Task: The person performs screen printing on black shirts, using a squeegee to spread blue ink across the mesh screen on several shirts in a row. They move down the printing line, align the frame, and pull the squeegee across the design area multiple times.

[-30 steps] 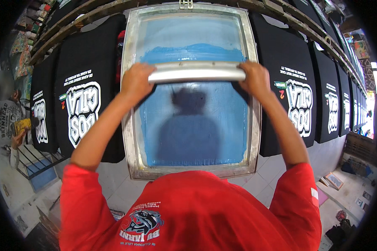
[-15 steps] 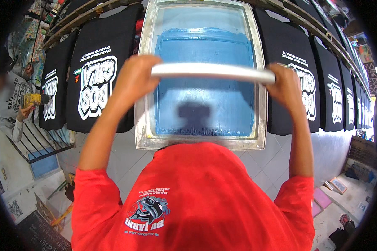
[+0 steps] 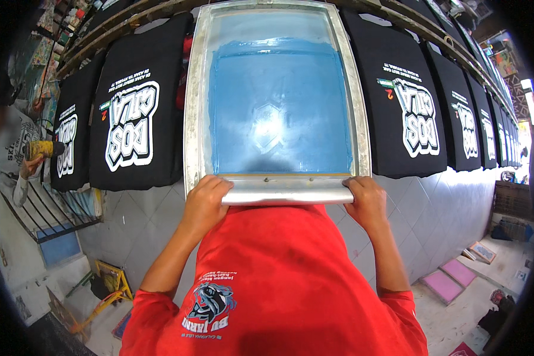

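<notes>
A screen-printing frame (image 3: 191, 107) with a light metal border holds a mesh covered in glossy blue ink (image 3: 276, 89). A silver squeegee bar (image 3: 286, 194) lies across the frame's near end, just in front of my body in a red shirt. My left hand (image 3: 208, 197) grips the bar's left end, fingers closed over it. My right hand (image 3: 364, 197) grips the right end in the same way. The squeegee's blade edge is against the lower edge of the blue area; how much ink is on it is hidden.
Black T-shirts with white prints (image 3: 127, 101) hang on boards along rails (image 3: 80, 50) on both sides. At left a person (image 3: 9, 148) holds a yellow tool (image 3: 41, 151) beside a black railing (image 3: 44, 216). Pink screens (image 3: 439, 285) lie on the floor at lower right.
Both my hands have drawn the squeegee from the upper part of the screen toward me to the near end. The blue inked area above it now shows uncovered by the bar.
</notes>
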A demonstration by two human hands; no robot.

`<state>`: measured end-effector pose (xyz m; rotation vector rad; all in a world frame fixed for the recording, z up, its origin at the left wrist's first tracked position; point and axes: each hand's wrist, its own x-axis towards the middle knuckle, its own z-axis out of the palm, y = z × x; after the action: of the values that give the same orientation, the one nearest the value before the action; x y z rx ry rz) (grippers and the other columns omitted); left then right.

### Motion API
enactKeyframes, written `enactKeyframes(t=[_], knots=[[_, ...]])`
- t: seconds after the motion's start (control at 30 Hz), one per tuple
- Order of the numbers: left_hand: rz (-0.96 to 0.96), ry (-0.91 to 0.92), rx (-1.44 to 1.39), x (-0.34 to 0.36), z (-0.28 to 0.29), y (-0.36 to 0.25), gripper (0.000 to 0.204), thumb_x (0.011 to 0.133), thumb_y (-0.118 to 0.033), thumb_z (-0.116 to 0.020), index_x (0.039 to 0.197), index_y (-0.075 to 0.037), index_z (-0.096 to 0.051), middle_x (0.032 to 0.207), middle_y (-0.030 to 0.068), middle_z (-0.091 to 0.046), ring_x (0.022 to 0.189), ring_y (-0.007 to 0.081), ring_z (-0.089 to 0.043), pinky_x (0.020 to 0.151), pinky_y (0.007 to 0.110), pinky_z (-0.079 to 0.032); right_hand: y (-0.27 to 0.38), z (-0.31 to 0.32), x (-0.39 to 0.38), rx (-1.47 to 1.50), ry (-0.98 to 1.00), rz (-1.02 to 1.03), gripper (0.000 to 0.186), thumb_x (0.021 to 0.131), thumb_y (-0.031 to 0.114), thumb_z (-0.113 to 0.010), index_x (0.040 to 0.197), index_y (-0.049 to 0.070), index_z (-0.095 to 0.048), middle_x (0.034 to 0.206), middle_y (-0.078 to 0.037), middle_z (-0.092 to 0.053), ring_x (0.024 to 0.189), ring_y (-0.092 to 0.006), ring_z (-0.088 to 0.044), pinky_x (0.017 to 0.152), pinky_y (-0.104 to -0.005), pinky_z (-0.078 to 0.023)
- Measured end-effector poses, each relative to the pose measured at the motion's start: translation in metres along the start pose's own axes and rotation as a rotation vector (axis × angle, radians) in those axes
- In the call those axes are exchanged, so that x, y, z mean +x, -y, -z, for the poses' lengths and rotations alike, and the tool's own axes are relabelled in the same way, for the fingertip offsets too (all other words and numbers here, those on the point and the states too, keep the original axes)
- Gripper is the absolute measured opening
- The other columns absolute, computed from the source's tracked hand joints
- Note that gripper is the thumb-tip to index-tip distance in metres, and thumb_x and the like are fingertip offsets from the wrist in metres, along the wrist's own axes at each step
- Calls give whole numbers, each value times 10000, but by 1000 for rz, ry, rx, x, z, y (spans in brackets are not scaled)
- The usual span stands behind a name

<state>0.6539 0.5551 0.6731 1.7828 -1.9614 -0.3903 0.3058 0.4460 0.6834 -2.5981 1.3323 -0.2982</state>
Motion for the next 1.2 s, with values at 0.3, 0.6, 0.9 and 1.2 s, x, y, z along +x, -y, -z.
enactKeyframes(t=[0.3,0.6,0.9,1.2], knots=[[-42,-42,49,7,-15,14,327,599,38,-672,921,-19,-658,901,111,-643,865,308,-597,733,381,-512,-11,-12,17,-24,-72,40,334,565,87,-760,877,94,-642,820,-48,-620,799,-255,-612,657,-384,-510],[8,7,14,1,0,-4,348,584,44,-675,926,-13,-656,910,116,-646,886,309,-604,764,391,-508,-6,-9,0,1,-77,34,302,599,80,-741,887,100,-654,841,-40,-637,793,-244,-619,652,-374,-522],[-84,-76,127,41,-22,35,419,545,65,-683,954,-22,-649,908,94,-643,857,282,-602,739,361,-524,-28,-30,62,-9,-161,95,358,559,99,-758,898,73,-647,859,-60,-644,767,-255,-614,644,-372,-515],[-137,-114,185,153,-15,91,367,581,40,-682,939,-38,-652,881,87,-640,825,285,-605,709,373,-526,-70,-38,183,-34,-182,151,332,581,111,-758,888,77,-637,839,-68,-634,760,-262,-623,645,-377,-526]])
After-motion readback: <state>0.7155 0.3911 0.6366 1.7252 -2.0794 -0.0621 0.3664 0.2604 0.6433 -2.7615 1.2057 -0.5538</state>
